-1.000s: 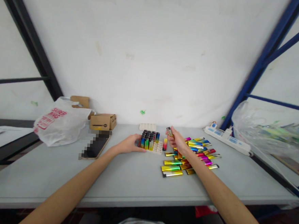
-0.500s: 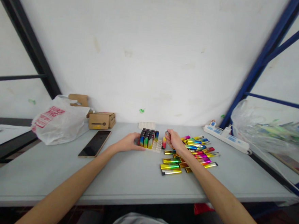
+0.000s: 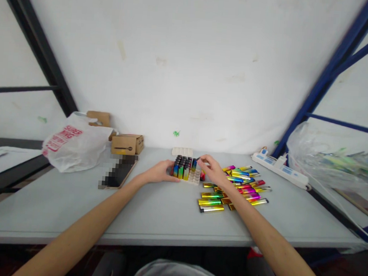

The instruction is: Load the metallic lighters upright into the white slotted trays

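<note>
Several lighters with black tops (image 3: 182,168) stand upright in rows in a pale moulded tray (image 3: 194,180), filling its left part. One blue lighter (image 3: 194,164) stands a little apart on the right, and bare pockets show in front of it. My left hand (image 3: 162,171) is closed round the tray's left end, its thumb along the front corner. At the tray's right back, my right hand (image 3: 211,168) pinches a lighter by its top beside the blue one; its body is mostly hidden. A red lighter (image 3: 203,175) shows partly beneath that hand.
Many shiny coloured lighters (image 3: 212,202) lie in a loose pile on the right of the table. Another pale tray (image 3: 182,151) sits by the wall. A phone (image 3: 121,173), cardboard box (image 3: 127,144) and plastic bag (image 3: 76,143) are left; a power strip (image 3: 281,169) is right.
My right hand has turned from a fist into a pinch and moved slightly left, reaching the tray's right edge. My left hand stays at the tray. The view has shifted slightly.
</note>
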Available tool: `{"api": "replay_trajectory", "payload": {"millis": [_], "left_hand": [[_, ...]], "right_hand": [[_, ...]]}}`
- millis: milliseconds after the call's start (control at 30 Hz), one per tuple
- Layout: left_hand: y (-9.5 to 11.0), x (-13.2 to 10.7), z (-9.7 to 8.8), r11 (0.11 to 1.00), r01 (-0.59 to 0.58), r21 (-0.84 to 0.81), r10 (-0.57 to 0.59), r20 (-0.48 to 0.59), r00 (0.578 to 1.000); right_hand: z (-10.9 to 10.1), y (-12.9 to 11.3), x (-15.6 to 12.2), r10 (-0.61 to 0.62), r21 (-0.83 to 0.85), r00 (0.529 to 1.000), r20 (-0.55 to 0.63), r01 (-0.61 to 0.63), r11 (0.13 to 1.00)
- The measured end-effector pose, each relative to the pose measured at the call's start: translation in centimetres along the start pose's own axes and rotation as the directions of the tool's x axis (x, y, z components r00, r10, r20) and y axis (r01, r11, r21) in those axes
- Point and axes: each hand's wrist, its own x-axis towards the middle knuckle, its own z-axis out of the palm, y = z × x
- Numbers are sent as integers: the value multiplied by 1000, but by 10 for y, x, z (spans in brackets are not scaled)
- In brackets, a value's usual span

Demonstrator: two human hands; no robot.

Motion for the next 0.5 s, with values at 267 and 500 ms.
{"api": "replay_trajectory", "payload": {"millis": [267,500], "left_hand": [[1,0,0,1000,-16,1,16,-1,1000],[1,0,0,1000,-24,-3,24,6,1000]], "right_hand": [[-3,-12,-5,-70,-291,996,57,84,953],[-4,-16,-1,-117,-417,985,127,160,895]]}}
